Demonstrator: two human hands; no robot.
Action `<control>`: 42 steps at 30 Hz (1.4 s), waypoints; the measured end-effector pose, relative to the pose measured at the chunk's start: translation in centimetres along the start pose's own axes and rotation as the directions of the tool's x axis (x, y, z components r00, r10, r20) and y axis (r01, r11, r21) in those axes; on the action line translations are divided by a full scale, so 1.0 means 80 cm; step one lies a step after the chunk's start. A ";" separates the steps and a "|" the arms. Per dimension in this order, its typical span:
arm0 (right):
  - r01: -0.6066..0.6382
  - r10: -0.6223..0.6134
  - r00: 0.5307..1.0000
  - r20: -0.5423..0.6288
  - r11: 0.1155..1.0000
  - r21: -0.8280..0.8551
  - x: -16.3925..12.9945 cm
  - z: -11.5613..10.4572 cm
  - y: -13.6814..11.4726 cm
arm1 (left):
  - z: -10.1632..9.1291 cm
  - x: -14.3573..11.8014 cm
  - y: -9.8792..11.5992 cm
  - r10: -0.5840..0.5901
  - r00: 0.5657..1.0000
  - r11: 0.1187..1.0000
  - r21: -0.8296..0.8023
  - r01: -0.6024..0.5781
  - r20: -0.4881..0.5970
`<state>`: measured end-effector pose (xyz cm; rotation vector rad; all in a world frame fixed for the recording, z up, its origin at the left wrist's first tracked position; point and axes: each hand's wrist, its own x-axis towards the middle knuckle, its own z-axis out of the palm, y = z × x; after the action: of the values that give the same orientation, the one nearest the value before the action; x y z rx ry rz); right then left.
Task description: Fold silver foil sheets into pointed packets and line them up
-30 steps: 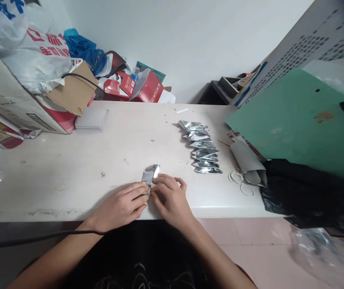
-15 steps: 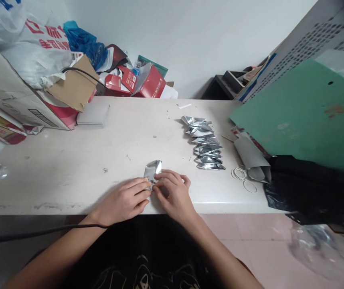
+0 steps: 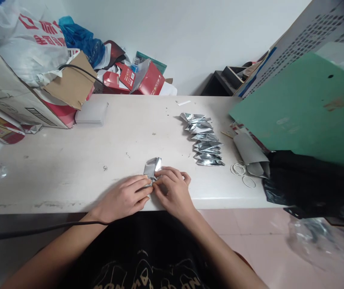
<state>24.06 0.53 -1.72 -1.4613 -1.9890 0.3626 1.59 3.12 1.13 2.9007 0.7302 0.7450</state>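
Observation:
A small piece of silver foil [image 3: 152, 167] lies near the front edge of the white table, its far end rising past my fingertips. From the left, my left hand [image 3: 130, 195] presses its fingers on the near end of the foil. My right hand [image 3: 172, 188] has its thumb and fingers closed on the foil's right side, and the fingertips of both hands meet there. Farther right, several folded silver foil pieces [image 3: 207, 138] lie in an overlapping row. The near edge of the foil is hidden under my fingers.
White rubber bands [image 3: 238, 169] and a rolled grey sheet [image 3: 250, 154] lie at the right, beside a black bag [image 3: 304, 180] and a green board [image 3: 301, 100]. Back left are a stack of white cards [image 3: 91, 114], a carton [image 3: 18, 84] and red boxes [image 3: 149, 78]. A cable [image 3: 42, 229] crosses my left forearm.
The whole view has shifted slightly. Both hands stay on the same foil piece with hardly any change in their grip.

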 end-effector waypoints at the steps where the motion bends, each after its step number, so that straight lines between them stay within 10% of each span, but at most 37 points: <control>1: -0.001 0.001 1.000 0.000 1.000 0.003 0.000 0.000 0.000 | 0.000 0.000 0.000 -0.001 1.000 1.000 0.000 0.001 0.000; 28: -0.100 0.099 0.995 0.011 0.993 0.057 -0.001 -0.003 0.005 | 0.002 -0.001 0.001 -0.089 0.993 0.985 -0.139 0.098 0.071; 42: 0.069 -0.070 0.997 0.024 0.997 0.042 0.004 -0.038 0.046 | -0.010 -0.019 -0.021 -0.027 0.999 0.984 -0.176 0.035 0.047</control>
<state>28.70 1.66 -1.42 -1.3649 -2.0344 0.3913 -0.68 3.85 0.90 2.7313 0.6671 0.7015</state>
